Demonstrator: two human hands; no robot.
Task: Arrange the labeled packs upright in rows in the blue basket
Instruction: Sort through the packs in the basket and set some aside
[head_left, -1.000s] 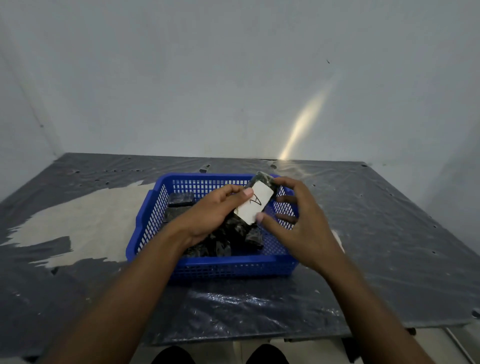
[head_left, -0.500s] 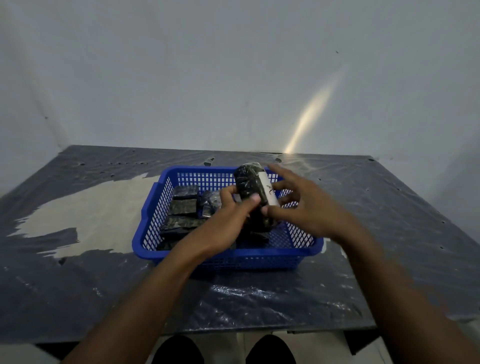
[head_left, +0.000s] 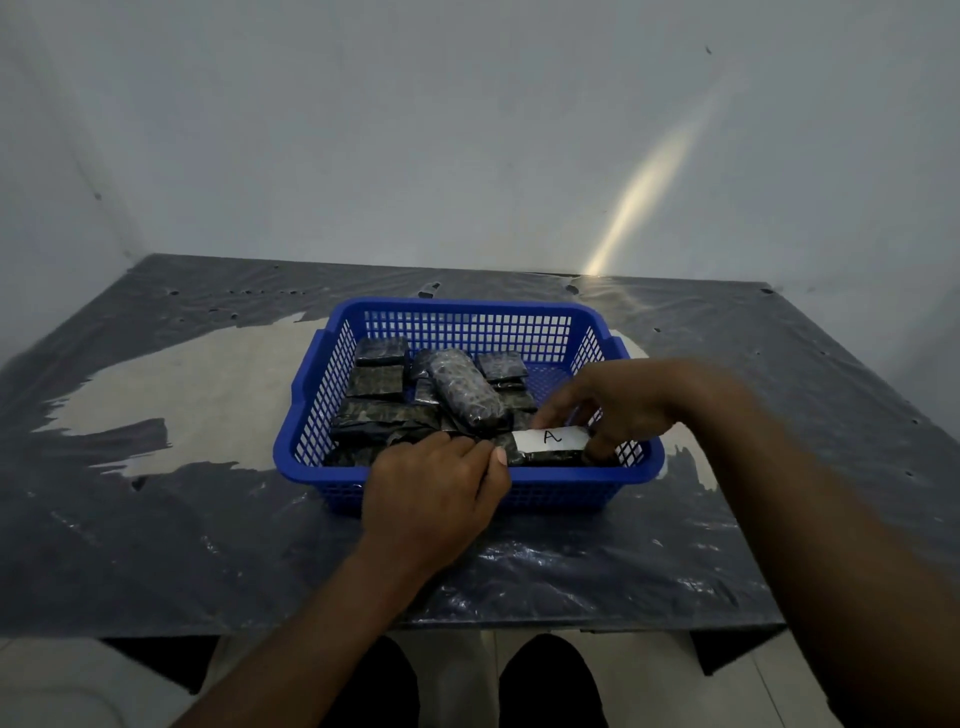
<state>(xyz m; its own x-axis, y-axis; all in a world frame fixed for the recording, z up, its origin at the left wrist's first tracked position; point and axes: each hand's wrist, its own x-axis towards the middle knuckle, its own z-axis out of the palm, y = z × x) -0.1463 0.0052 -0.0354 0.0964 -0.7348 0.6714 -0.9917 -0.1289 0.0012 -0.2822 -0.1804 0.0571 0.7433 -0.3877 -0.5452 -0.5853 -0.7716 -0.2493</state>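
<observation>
The bench (head_left: 156, 519) is a dark rectangular top under a glossy, wrinkled plastic film (head_left: 545, 566) that catches the light toward 6 o'clock. The blue basket (head_left: 467, 304) stands directly on it near the middle, its long sides running from 9 to 3 o'clock. From the basket toward 9 o'clock spreads a large pale patch (head_left: 197, 395) with ragged edges where the dark surface gives way. A smaller pale patch (head_left: 693, 460) shows just beside the basket at 3 o'clock. Small tears and holes (head_left: 431, 287) dot the film along the far edge at 12 o'clock.
</observation>
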